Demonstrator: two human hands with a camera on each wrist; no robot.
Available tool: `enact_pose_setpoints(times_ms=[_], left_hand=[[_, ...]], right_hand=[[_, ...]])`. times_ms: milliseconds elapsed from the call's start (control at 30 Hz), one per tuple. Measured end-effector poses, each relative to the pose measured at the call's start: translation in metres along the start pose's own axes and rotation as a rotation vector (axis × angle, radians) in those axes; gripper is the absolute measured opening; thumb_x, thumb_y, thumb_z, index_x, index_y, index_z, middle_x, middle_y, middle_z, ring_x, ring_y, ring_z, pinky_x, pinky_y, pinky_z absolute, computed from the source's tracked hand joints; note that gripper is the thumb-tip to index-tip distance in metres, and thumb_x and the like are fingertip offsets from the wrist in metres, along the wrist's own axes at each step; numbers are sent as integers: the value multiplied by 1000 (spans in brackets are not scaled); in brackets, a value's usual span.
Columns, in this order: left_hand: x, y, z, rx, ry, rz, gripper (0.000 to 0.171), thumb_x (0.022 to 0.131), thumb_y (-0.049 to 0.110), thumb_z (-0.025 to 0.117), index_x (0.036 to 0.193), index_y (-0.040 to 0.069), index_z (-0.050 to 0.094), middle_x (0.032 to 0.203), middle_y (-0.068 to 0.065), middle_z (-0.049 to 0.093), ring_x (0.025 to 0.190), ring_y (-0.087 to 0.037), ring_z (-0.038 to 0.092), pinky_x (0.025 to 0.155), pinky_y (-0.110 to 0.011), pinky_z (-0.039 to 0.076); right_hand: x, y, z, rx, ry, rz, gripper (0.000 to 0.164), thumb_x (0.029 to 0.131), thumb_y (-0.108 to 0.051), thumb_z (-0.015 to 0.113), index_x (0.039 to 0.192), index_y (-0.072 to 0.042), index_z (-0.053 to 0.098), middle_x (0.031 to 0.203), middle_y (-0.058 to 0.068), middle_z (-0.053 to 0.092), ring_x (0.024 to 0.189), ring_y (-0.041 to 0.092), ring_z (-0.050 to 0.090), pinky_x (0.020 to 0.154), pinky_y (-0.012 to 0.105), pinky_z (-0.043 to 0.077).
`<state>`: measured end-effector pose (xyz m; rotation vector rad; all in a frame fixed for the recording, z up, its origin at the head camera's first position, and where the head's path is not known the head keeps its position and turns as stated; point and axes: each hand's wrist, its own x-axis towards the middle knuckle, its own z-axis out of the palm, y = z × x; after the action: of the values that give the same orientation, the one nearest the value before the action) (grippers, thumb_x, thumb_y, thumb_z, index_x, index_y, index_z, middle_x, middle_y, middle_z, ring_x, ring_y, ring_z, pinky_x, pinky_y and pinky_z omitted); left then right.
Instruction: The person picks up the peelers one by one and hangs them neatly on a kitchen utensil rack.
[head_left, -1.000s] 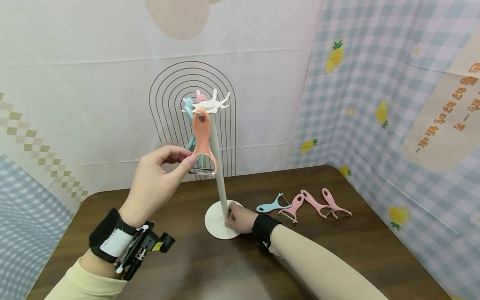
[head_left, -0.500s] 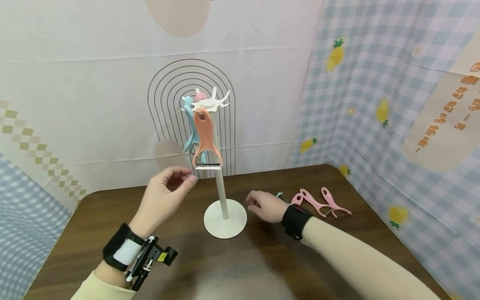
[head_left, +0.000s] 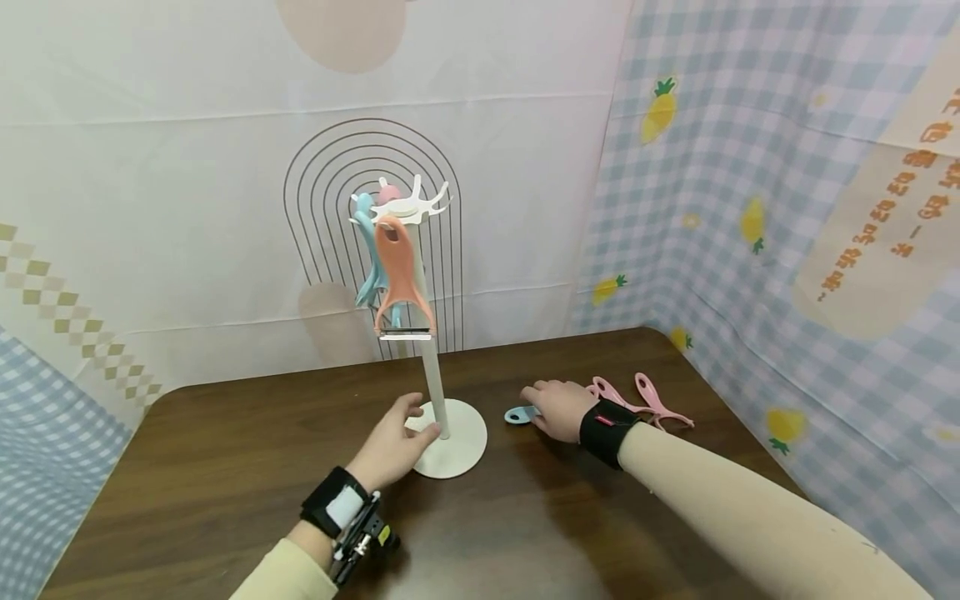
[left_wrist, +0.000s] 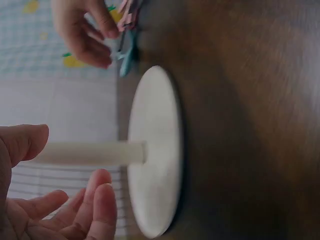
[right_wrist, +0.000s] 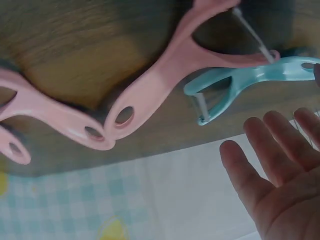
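A white stand (head_left: 457,450) with a hooked top bears an orange peeler (head_left: 399,271) at the front. Behind that hang a blue peeler (head_left: 370,250) and something pink (head_left: 388,194), mostly hidden. Beside the pole, just above the round base, is my left hand (head_left: 395,444), its thumb and fingers spread apart around nothing. My right hand (head_left: 562,410) hovers over another blue peeler (right_wrist: 255,72) lying on the table, covering most of it in the head view. In the right wrist view its fingers (right_wrist: 285,145) are extended, with the thumb tip near the handle.
Several pink peelers (right_wrist: 160,80) lie right of the blue one on the brown wooden table (head_left: 247,467), overlapping one another. A white cloth (head_left: 187,208) hangs behind the table, and a blue checked cloth (head_left: 720,258) hangs on the right.
My left hand let go of the orange peeler, which now hangs freely, and came down to the pole. My right hand left the base and moved right to the blue peeler.
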<state>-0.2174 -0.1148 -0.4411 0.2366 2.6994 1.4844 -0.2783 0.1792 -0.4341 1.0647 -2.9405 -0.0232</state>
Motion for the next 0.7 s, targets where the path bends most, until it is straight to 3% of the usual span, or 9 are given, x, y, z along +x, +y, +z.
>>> enact_pose_setpoints(times_ms=[300,467,700], left_hand=[[22,-18,19,-61,-128,43,32,95,12,61,122,-4,56,105,-14,62,81,-23,66,67,-35,52],[30,-27,25,-4,-181,66,18,96,12,60,109,0,62,93,-8,65,80,-17,61,68,-31,49],[38,-28,26,67,-263,77,11,98,15,57,100,5,61,86,-3,57,77,-16,52,70,-32,44]], right_hand=[[3,-1,6,-58,-40,14,36,89,-18,69,121,-4,61,111,12,65,101,28,63,88,45,48],[4,-1,13,-77,-73,4,29,90,-18,67,116,-7,62,104,10,65,98,27,63,88,46,47],[4,3,26,-100,-36,-1,22,89,-17,68,108,-8,63,96,7,64,93,25,63,84,44,47]])
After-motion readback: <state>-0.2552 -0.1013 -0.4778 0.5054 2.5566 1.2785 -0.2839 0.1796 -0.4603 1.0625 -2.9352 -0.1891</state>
